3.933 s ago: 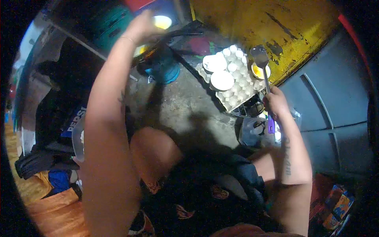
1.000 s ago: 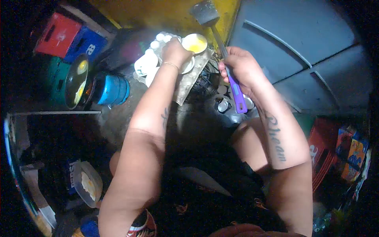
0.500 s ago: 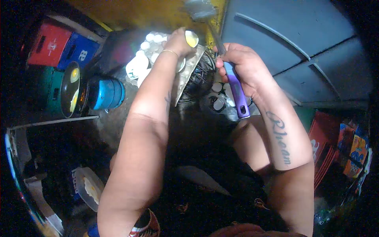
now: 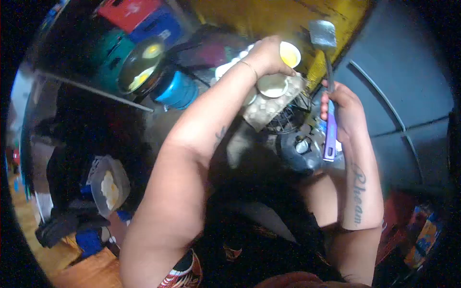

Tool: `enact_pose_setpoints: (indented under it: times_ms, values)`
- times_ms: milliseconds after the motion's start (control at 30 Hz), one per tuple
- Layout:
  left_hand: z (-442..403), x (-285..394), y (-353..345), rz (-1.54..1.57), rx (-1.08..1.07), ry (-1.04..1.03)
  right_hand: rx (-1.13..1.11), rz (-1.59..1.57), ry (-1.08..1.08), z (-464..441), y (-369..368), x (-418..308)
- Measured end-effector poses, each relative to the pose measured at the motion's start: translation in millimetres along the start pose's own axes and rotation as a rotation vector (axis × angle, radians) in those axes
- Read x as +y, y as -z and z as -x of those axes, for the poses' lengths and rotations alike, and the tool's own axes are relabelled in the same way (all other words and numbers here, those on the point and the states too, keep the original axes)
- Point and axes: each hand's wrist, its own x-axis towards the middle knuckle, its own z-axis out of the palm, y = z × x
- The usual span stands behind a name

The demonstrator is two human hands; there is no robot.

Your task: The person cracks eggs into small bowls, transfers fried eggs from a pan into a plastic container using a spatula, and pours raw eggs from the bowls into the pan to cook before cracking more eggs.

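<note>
My left hand (image 4: 270, 56) is closed on a small white bowl (image 4: 290, 54) with yolk in it, held above the egg tray (image 4: 269, 109). Another white bowl (image 4: 272, 86) sits on the tray just below that hand. White eggs show partly behind my wrist. My right hand (image 4: 342, 106) grips the purple handle of a spatula (image 4: 329, 129), whose metal blade (image 4: 322, 33) points up. A pan (image 4: 129, 72) with two eggs in it rests over a blue burner (image 4: 177, 91), left of my left forearm.
Red (image 4: 127, 13) and blue (image 4: 156, 28) crates stand at the upper left. A clear container (image 4: 109, 187) with cooked eggs is at the left. Eggshells lie in a clear plastic container (image 4: 302, 148) near my knee. Grey panels (image 4: 384, 120) line the right side.
The view has swung left, so the pan and my hands appear farther right. My left hand still holds the bowl with yolk, and the spatula remains in my right hand.
</note>
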Motion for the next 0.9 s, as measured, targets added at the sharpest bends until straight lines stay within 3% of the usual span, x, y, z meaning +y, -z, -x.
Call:
enact_pose_setpoints:
  times_ms: [300, 500, 633, 767, 900]
  values:
    - [92, -92, 176, -0.343, 0.067, 0.18, -0.043, 0.1, -0.091, 6, -29, 4]
    - [134, -145, 265, -0.392, -0.027, 0.582, -0.07, 0.15, -0.119, 5, -38, 9]
    - [148, -222, 285, -0.471, 0.069, 0.761, -0.061, 0.181, -0.141, 6, -53, 15]
    - [148, -295, 292, -0.539, 0.002, 0.861, -0.041, 0.222, -0.14, 1, -61, 19]
    - [150, -320, 288, -0.629, -0.021, 0.898, -0.049, 0.226, -0.146, -3, -66, 24]
